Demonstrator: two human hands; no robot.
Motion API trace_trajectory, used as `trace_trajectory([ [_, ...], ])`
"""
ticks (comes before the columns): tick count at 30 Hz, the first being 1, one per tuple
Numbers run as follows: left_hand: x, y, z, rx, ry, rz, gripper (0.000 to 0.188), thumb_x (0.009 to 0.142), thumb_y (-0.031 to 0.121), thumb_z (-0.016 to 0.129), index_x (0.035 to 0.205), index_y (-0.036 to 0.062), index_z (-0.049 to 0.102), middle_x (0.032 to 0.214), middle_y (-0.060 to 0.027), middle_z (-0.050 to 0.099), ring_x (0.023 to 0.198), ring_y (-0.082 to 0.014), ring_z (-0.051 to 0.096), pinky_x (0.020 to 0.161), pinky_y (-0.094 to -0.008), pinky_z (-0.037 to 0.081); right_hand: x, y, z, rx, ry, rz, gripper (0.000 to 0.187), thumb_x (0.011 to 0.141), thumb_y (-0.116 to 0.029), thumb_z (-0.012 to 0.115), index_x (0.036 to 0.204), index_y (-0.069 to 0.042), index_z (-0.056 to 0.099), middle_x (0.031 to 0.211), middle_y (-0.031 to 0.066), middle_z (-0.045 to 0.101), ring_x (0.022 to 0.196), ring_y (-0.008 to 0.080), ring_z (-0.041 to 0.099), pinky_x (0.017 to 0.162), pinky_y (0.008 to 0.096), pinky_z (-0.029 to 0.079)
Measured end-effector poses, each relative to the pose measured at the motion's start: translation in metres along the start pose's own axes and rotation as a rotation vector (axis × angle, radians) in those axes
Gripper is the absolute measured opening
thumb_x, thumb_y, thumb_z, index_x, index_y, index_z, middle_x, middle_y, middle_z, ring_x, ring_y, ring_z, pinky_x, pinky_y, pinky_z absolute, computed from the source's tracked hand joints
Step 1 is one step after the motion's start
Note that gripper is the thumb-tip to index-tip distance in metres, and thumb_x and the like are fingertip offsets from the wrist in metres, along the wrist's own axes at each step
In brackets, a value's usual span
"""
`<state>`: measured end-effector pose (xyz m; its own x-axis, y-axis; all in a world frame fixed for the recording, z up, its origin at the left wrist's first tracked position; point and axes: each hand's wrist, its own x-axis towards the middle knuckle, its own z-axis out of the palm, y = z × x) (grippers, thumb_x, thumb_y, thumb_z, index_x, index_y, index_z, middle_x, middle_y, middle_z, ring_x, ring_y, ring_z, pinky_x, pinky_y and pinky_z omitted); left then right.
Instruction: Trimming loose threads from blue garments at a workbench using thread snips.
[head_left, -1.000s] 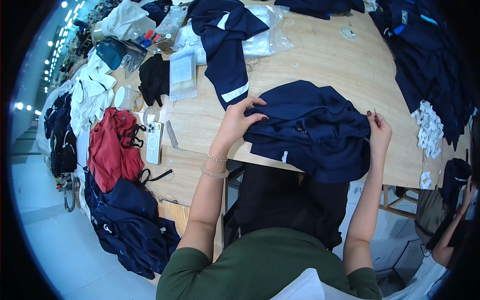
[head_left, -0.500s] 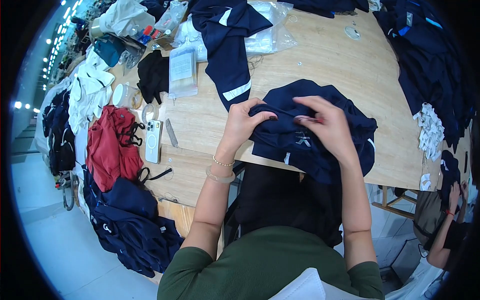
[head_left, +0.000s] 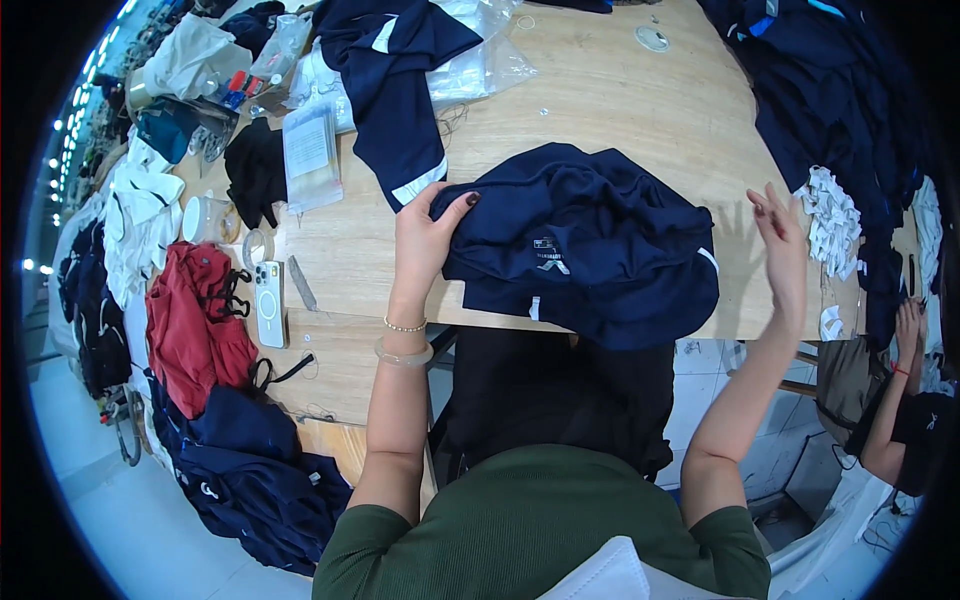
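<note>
Navy fabric fills the space between the two hands: a crumpled dark blue garment (head_left: 585,245) lies bunched on the wooden bench (head_left: 620,100), its near edge hanging just over the bench's front rim. The left hand (head_left: 425,240) has closed on the garment's left edge, thumb on top and fingers curled under the cloth, a bracelet and a bangle at the wrist. The right hand (head_left: 785,245) is raised off to the garment's right, apart from it, fingers spread and loose, holding nothing.

Beyond the left hand, farther up the bench, another navy garment with white stripes (head_left: 395,90) lies spread out, partly over clear plastic bags (head_left: 480,60). To the left of the left hand sit a flat clear packet with a paper insert (head_left: 310,155), a black cloth (head_left: 255,170), a roll of tape (head_left: 205,218) and a white phone (head_left: 270,303) lying face down. A red garment (head_left: 195,325) hangs over the bench's left edge, with more navy clothes (head_left: 250,470) heaped below it. Just right of the right hand lies a small pile of white pieces (head_left: 828,215), and dark blue clothes (head_left: 830,90) are stacked beyond. At the far right another person's hand (head_left: 908,325) shows near the bench edge.
</note>
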<state>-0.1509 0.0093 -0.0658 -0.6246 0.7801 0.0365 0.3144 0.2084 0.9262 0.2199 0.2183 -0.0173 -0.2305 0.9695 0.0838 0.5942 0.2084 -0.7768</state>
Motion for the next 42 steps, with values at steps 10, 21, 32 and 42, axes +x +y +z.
trace_trajectory([
  [10,-0.016,0.054,-0.005,0.35,0.275,0.466,0.02,0.085,0.008,0.069,0.102,-0.0001,0.064,0.097,-0.0112,0.062,0.088,-0.0271,0.061,0.079,-0.0345,0.047,-0.021,0.009,-0.059,0.157,-0.288,0.345,0.035,0.094,-0.004,0.052,0.128,-0.004,0.061,0.114,0.0071,0.067,0.098,0.0127,0.06,0.087,0.0269,0.045],
  [21,-0.024,0.049,0.066,0.389,-0.41,0.604,0.013,0.08,0.009,0.07,0.092,0.0056,0.068,0.091,-0.007,0.065,0.096,-0.024,0.059,0.083,-0.0362,0.044,-0.066,-0.059,0.083,0.788,-0.736,0.023,0.026,0.1,-0.018,0.049,0.11,0.001,0.063,0.096,0.011,0.07,0.073,0.0161,0.068,0.064,0.0225,0.05],
  [32,-0.015,0.034,0.077,0.152,-0.325,0.299,0.011,0.088,0.005,0.064,0.095,-0.0036,0.066,0.081,-0.0143,0.066,0.071,-0.0207,0.064,0.066,-0.0292,0.048,-0.076,-0.072,0.125,0.293,-0.284,-0.282,0.014,0.081,-0.003,0.07,0.095,-0.003,0.069,0.082,0.0066,0.058,0.071,0.017,0.062,0.062,0.0245,0.046],
  [42,-0.011,0.033,0.076,0.089,-0.348,0.215,0.013,0.09,0.005,0.064,0.095,-0.0069,0.065,0.078,-0.0126,0.068,0.068,-0.0128,0.061,0.065,-0.0259,0.047,-0.066,-0.077,0.123,0.574,-0.205,-0.188,0.006,0.085,0.007,0.061,0.087,0.003,0.056,0.078,0.0057,0.051,0.075,0.0114,0.055,0.068,0.0256,0.045],
])
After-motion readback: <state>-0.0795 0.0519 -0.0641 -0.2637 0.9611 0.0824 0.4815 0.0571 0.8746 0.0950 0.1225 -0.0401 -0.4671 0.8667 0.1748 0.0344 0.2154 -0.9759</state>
